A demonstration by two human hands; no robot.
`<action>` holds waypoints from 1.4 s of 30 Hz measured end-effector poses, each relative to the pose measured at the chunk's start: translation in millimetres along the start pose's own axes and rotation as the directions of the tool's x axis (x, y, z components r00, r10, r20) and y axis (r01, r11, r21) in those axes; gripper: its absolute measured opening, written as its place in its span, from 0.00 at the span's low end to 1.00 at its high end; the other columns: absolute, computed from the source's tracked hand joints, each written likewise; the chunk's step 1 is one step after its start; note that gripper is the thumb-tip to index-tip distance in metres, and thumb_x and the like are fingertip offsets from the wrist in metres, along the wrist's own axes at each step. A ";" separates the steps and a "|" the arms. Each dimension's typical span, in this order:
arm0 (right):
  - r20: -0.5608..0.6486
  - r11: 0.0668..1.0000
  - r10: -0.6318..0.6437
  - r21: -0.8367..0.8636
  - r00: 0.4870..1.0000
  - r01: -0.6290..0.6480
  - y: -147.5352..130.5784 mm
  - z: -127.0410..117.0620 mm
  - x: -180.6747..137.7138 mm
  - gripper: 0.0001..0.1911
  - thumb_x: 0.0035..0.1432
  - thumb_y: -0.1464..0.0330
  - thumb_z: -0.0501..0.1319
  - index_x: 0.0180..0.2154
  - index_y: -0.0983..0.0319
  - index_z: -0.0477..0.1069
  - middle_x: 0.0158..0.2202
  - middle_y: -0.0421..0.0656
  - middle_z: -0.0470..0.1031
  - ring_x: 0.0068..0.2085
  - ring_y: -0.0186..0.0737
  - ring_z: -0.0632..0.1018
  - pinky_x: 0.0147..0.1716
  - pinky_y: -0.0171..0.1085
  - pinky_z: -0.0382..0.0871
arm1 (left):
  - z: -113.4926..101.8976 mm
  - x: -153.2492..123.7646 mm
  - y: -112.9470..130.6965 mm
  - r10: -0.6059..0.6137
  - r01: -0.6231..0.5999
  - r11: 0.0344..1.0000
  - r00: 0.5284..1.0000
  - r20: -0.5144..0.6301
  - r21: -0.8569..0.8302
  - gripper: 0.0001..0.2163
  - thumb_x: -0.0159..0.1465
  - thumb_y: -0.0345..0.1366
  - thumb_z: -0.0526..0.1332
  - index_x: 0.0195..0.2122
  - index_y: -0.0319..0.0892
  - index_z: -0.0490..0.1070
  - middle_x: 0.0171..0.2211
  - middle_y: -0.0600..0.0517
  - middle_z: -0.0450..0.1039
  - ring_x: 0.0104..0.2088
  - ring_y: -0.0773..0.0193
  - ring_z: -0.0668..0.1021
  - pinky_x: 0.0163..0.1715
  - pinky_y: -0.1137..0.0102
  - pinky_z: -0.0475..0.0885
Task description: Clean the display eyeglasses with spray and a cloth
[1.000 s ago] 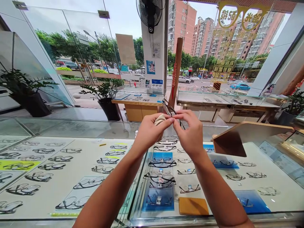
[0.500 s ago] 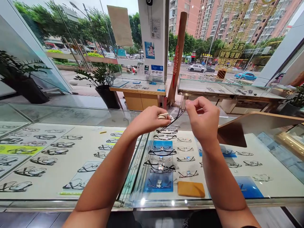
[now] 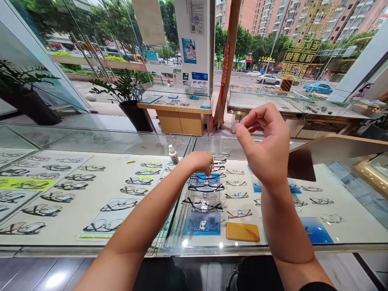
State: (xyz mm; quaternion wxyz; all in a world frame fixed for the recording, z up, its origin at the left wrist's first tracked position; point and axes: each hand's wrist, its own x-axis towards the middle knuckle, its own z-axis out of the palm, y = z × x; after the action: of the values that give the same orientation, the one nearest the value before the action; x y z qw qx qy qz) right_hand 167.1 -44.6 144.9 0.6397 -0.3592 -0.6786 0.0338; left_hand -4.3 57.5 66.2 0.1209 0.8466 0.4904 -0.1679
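Note:
My left hand (image 3: 200, 162) is lowered over a column of eyeglasses on the glass display counter (image 3: 178, 251). Its fingers are curled down and closed; something small and pale shows at the fingertips, too hidden to name. Just below them lies a dark pair of eyeglasses (image 3: 206, 187). My right hand (image 3: 266, 143) is raised above the counter, thumb apart from the loosely bent fingers, with nothing between them. Left of my left hand a small white bottle (image 3: 173, 154) stands upright on the counter.
Rows of eyeglasses (image 3: 57, 186) lie in the left case. An orange-yellow case (image 3: 243, 232) lies near the front edge. A brown board (image 3: 303, 163) juts in at the right, beside my right forearm. Potted plants (image 3: 138, 115) and more display cases stand beyond.
My hands have moved apart: the left went down toward the eyeglasses, the right slightly up and right. The eyeglasses stretched between them have left the right hand. The white bottle has come into view.

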 end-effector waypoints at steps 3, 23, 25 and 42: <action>0.050 1.000 0.004 0.009 0.999 -0.005 0.8 -0.8 -0.4 0.04 0.65 0.69 0.62 0.42 0.55 0.72 0.36 0.39 0.72 0.39 0.40 0.75 0.42 0.42 0.76 | 3.6 5.5 0.4 -0.027 0.027 1.000 1.000 0.001 0.003 0.13 0.53 0.39 0.71 0.40 0.45 0.85 0.39 0.44 0.86 0.40 0.49 0.84 0.37 0.65 0.72; 0.072 1.000 -0.005 -0.017 0.997 0.006 0.7 -2.6 0.4 0.07 0.62 0.72 0.61 0.41 0.55 0.73 0.36 0.39 0.72 0.40 0.40 0.75 0.43 0.43 0.76 | 4.5 8.0 -3.2 -0.083 0.084 0.996 0.995 -0.062 0.025 0.14 0.54 0.35 0.69 0.42 0.46 0.85 0.41 0.44 0.85 0.42 0.49 0.84 0.40 0.65 0.74; 0.071 1.000 -0.006 -0.009 0.997 0.006 0.7 -3.1 0.5 0.06 0.62 0.72 0.61 0.40 0.55 0.72 0.36 0.38 0.72 0.40 0.40 0.75 0.43 0.42 0.75 | 4.6 11.1 -5.8 -0.103 0.109 0.993 0.985 -0.136 0.035 0.16 0.56 0.36 0.67 0.46 0.46 0.85 0.44 0.41 0.85 0.44 0.48 0.84 0.42 0.64 0.75; 0.055 0.998 -0.005 0.057 0.998 0.002 -5.0 -6.5 2.7 0.06 0.57 0.73 0.60 0.35 0.56 0.69 0.34 0.38 0.71 0.38 0.38 0.73 0.41 0.42 0.72 | 17.5 31.5 -10.2 -0.096 0.099 0.995 0.968 -0.232 0.001 0.13 0.58 0.36 0.65 0.43 0.45 0.85 0.41 0.41 0.84 0.44 0.47 0.84 0.43 0.63 0.75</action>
State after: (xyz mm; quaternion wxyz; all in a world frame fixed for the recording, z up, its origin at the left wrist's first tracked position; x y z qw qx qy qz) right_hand 170.9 -49.5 150.9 0.6309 -0.3387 -0.6953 0.0619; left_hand -1.5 80.9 37.1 0.0492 0.8359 0.5412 -0.0769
